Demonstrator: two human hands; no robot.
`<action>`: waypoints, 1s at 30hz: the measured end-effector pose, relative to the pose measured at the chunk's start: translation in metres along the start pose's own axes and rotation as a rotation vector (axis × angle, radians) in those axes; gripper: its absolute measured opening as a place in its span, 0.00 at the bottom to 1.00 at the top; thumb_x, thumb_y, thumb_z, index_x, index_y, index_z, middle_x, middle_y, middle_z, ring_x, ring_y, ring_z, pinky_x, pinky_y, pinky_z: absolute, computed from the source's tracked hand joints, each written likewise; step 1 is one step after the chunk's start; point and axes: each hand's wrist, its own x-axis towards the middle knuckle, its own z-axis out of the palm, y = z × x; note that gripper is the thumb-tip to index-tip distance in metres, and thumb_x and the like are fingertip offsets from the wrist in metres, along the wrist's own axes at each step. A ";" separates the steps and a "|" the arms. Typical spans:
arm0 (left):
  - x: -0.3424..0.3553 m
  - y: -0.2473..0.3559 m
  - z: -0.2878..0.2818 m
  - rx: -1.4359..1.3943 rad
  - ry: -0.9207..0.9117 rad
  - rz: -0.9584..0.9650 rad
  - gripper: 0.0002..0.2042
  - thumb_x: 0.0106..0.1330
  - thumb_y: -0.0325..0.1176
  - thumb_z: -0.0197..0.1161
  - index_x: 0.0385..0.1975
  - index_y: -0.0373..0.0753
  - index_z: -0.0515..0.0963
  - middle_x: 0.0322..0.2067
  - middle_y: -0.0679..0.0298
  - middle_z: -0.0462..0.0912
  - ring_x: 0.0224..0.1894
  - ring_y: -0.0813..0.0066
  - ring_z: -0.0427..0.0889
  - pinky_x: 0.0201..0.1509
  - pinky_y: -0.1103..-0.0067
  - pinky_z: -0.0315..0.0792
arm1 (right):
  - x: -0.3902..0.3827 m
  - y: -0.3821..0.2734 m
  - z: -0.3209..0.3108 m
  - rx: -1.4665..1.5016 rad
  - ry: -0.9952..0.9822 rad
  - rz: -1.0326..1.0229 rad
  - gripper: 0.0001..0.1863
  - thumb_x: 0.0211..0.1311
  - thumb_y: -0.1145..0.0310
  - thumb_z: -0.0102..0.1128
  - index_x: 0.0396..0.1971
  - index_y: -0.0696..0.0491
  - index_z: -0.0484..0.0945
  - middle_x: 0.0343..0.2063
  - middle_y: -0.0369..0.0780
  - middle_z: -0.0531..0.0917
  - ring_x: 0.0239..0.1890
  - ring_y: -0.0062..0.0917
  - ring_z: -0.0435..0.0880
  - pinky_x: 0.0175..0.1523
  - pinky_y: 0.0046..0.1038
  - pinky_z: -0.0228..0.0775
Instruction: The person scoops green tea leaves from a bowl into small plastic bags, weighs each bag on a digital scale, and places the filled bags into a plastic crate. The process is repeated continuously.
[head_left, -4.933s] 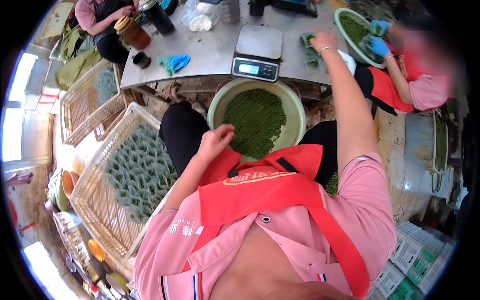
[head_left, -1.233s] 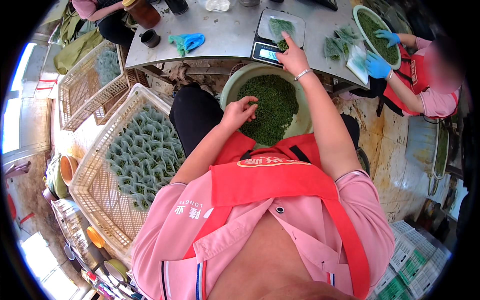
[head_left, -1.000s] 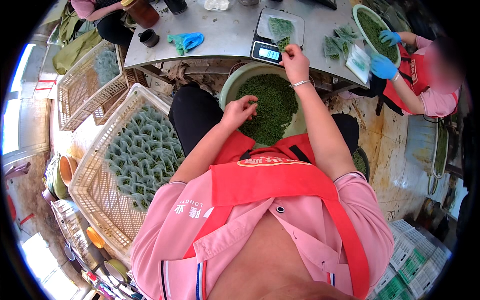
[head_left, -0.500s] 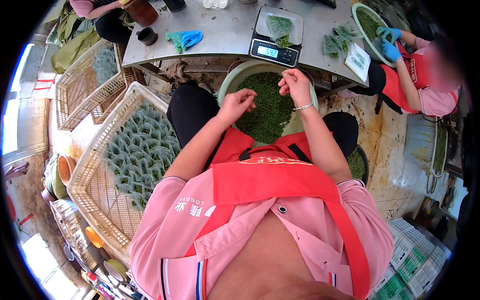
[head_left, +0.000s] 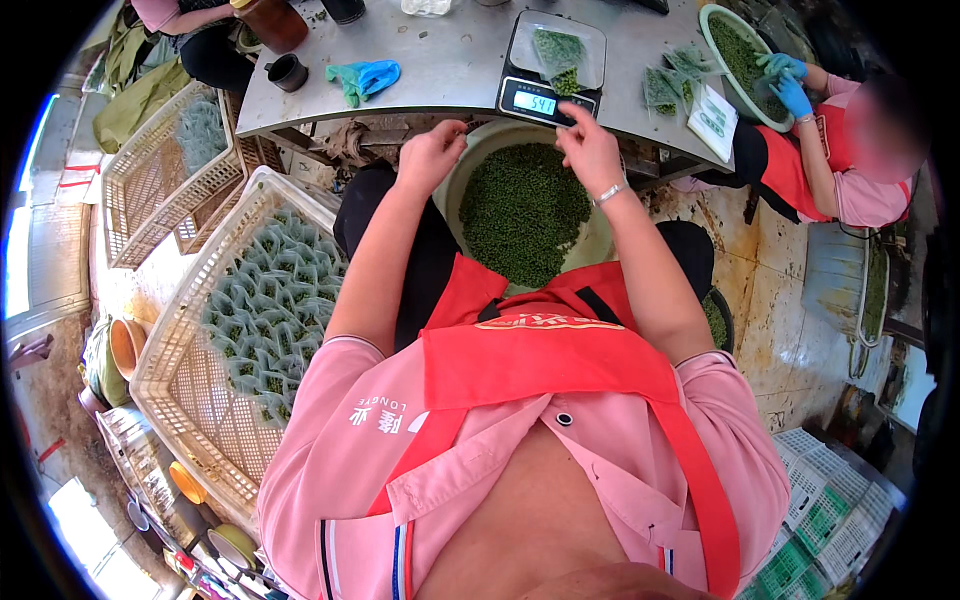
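In the head view, a clear bag of green grains (head_left: 556,54) lies on the scale (head_left: 592,64); the right hand (head_left: 590,150), fingers loosely spread, is just in front of the scale; the left hand (head_left: 430,158), fingers curled, is left of the scale's front, whether pinching anything I cannot tell; a knock to the scale could spill grains into the basin (head_left: 599,238) below.
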 end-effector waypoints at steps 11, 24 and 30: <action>-0.011 0.006 -0.003 0.191 -0.049 0.115 0.12 0.60 0.41 0.55 0.41 0.48 0.76 0.28 0.61 0.83 0.32 0.61 0.81 0.36 0.68 0.74 | 0.056 0.005 0.007 -0.275 0.041 0.001 0.29 0.51 0.65 0.56 0.57 0.44 0.64 0.23 0.39 0.82 0.25 0.35 0.81 0.35 0.34 0.72; -0.011 0.008 -0.001 0.269 -0.072 0.119 0.11 0.60 0.42 0.55 0.41 0.49 0.76 0.26 0.60 0.81 0.30 0.61 0.81 0.35 0.69 0.73 | 0.034 0.032 0.018 0.286 0.229 -0.075 0.04 0.57 0.71 0.56 0.30 0.55 0.72 0.19 0.35 0.78 0.18 0.21 0.79 0.23 0.23 0.69; -0.010 0.006 0.003 0.252 -0.046 0.176 0.11 0.60 0.41 0.55 0.40 0.48 0.76 0.23 0.59 0.81 0.29 0.60 0.80 0.33 0.69 0.73 | -0.019 0.030 0.019 0.396 -0.114 0.176 0.05 0.59 0.69 0.57 0.29 0.55 0.73 0.17 0.34 0.76 0.14 0.16 0.74 0.18 0.18 0.64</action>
